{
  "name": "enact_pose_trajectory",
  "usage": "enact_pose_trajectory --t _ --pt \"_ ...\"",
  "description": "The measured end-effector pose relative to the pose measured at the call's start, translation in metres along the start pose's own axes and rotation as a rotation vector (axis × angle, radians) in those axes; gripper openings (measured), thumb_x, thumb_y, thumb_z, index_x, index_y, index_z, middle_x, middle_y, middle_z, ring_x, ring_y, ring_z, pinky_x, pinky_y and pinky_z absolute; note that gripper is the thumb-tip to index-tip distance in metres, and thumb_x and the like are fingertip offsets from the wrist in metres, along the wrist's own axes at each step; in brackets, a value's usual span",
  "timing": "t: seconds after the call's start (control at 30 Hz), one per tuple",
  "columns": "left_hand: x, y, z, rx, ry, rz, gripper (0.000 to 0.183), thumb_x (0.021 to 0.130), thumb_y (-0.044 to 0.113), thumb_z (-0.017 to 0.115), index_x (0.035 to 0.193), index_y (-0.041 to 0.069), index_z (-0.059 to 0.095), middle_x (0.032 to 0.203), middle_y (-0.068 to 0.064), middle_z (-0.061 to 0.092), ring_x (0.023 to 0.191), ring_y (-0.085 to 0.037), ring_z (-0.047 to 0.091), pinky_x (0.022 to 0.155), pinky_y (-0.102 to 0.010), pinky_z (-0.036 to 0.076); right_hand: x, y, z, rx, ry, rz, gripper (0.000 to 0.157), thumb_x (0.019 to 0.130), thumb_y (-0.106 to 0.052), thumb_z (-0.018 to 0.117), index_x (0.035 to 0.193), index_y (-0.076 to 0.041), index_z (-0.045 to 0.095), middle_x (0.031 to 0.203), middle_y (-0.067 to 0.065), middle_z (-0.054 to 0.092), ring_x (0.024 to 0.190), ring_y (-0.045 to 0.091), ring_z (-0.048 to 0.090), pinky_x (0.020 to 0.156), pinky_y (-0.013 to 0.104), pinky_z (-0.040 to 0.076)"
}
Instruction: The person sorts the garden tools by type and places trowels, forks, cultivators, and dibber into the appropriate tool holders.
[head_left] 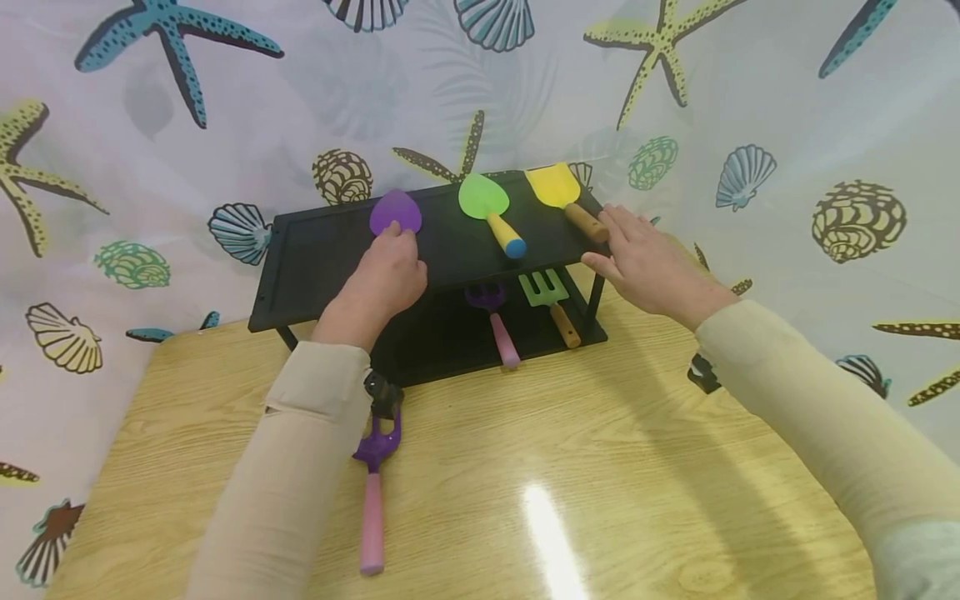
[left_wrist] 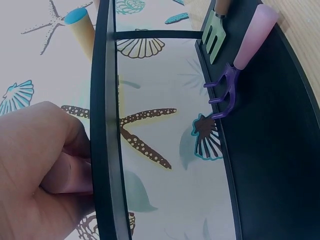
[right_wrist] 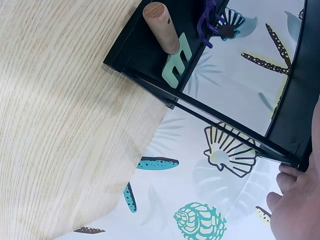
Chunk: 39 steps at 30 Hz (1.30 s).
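My left hand [head_left: 386, 279] grips the pink handle [left_wrist: 67, 174] of a toy trowel whose purple blade [head_left: 396, 213] lies on the upper tier of a black two-tier rack [head_left: 322, 267]. At the rack's right end, my right hand [head_left: 648, 262] touches the upper corner with its fingers fairly straight. Close to those fingertips is the wooden handle of a yellow toy shovel [head_left: 555, 185]. Between the two hands, a green toy trowel [head_left: 483, 197] with a yellow, blue-tipped handle rests on the same tier.
On the lower tier are a purple hand fork [head_left: 504, 337] with a pink handle and a green fork [head_left: 543, 289] with a wooden handle. Another purple fork [head_left: 372, 517] lies on the wooden table [head_left: 465, 500], beside my left forearm. A seashell-patterned cloth [head_left: 300, 100] hangs behind.
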<state>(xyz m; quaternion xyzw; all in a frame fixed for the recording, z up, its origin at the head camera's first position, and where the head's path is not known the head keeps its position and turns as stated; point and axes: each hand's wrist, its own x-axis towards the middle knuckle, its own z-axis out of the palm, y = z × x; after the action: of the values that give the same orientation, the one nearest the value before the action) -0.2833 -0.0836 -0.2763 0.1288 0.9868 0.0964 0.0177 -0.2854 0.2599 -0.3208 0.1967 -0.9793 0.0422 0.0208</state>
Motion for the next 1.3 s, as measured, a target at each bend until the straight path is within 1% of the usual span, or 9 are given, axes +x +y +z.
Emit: enact_pose_trajectory --t 0.1,0.2,0.27,0.47,0.67,0.87,1.07,1.17,1.3 --pt "-0.003 -0.001 0.001 -0.038 0.051 0.010 0.052 0.100 0.015 0.044 0.142 -0.014 0.038 0.153 -0.032 0.034 0.142 -0.044 0.036 0.120 -0.051 0.032 0.000 -0.001 0.000 0.001 -0.001 0.000 0.087 0.102 -0.062 0.014 0.156 0.004 -0.001 0.166 0.022 -0.001 0.154 0.039 0.001 0.126 0.053 0.008" --pt "-0.006 -0.001 0.001 -0.083 0.071 0.005 0.056 0.100 0.019 0.045 0.147 -0.010 0.034 0.158 -0.028 0.029 0.147 -0.041 0.031 0.121 -0.051 0.028 -0.001 -0.002 0.000 0.001 -0.002 -0.003 0.086 0.102 -0.062 0.014 0.156 0.004 -0.001 0.166 0.022 -0.001 0.154 0.039 0.001 0.126 0.053 0.009" --pt "-0.009 -0.002 0.000 -0.098 0.086 0.006 0.058 0.100 0.021 0.045 0.149 -0.008 0.033 0.159 -0.026 0.029 0.148 -0.040 0.030 0.122 -0.050 0.028 0.000 -0.002 0.000 -0.001 -0.003 -0.003 0.086 0.102 -0.062 0.014 0.156 0.004 -0.001 0.166 0.022 -0.001 0.154 0.039 0.001 0.126 0.053 0.008" --pt "-0.019 -0.003 -0.007 -0.097 0.110 0.021 0.060 0.102 0.026 0.045 0.153 0.000 0.031 0.161 -0.020 0.028 0.150 -0.037 0.028 0.122 -0.052 0.027 0.000 -0.002 0.000 -0.008 -0.011 0.003 0.087 0.102 -0.063 0.013 0.157 0.003 -0.002 0.166 0.022 -0.003 0.155 0.038 -0.001 0.126 0.053 0.007" --pt "-0.037 -0.004 -0.019 -0.097 0.174 0.056 0.058 0.101 0.025 0.046 0.153 0.002 0.034 0.160 -0.017 0.034 0.149 -0.035 0.031 0.121 -0.051 0.029 0.000 -0.002 -0.001 -0.008 -0.009 0.003 0.087 0.102 -0.062 0.014 0.156 0.004 -0.001 0.166 0.022 -0.002 0.155 0.038 0.000 0.126 0.052 0.007" --pt "-0.056 -0.006 -0.024 -0.121 0.243 0.108 0.054 0.102 0.025 0.043 0.153 0.006 0.037 0.159 -0.015 0.036 0.148 -0.034 0.033 0.121 -0.052 0.030 0.000 -0.002 0.000 -0.003 0.001 -0.001 0.087 0.102 -0.062 0.014 0.156 0.005 0.000 0.166 0.023 -0.001 0.154 0.039 0.001 0.126 0.054 0.007" --pt "-0.076 -0.007 -0.020 -0.132 0.381 0.185 0.049 0.104 0.027 0.042 0.149 0.009 0.043 0.153 -0.014 0.044 0.143 -0.032 0.041 0.118 -0.049 0.036 0.000 -0.002 0.000 0.001 0.007 -0.006 0.086 0.103 -0.061 0.014 0.156 0.005 0.001 0.166 0.024 -0.001 0.154 0.040 0.001 0.125 0.055 0.007" --pt "-0.085 -0.007 -0.018 -0.127 0.430 0.232 0.047 0.103 0.024 0.045 0.147 0.007 0.046 0.150 -0.015 0.049 0.139 -0.033 0.045 0.115 -0.049 0.040 0.000 -0.002 -0.001 0.000 0.004 -0.005 0.085 0.103 -0.060 0.014 0.156 0.005 0.000 0.166 0.024 -0.001 0.154 0.040 0.001 0.125 0.056 0.006" --pt "-0.096 -0.009 -0.015 -0.115 0.448 0.273 0.048 0.100 0.017 0.053 0.145 0.003 0.047 0.147 -0.018 0.050 0.137 -0.035 0.047 0.113 -0.049 0.042 -0.001 -0.002 -0.001 -0.003 0.002 -0.006 0.085 0.103 -0.060 0.015 0.156 0.005 0.001 0.166 0.024 -0.001 0.154 0.040 0.001 0.125 0.056 0.006"
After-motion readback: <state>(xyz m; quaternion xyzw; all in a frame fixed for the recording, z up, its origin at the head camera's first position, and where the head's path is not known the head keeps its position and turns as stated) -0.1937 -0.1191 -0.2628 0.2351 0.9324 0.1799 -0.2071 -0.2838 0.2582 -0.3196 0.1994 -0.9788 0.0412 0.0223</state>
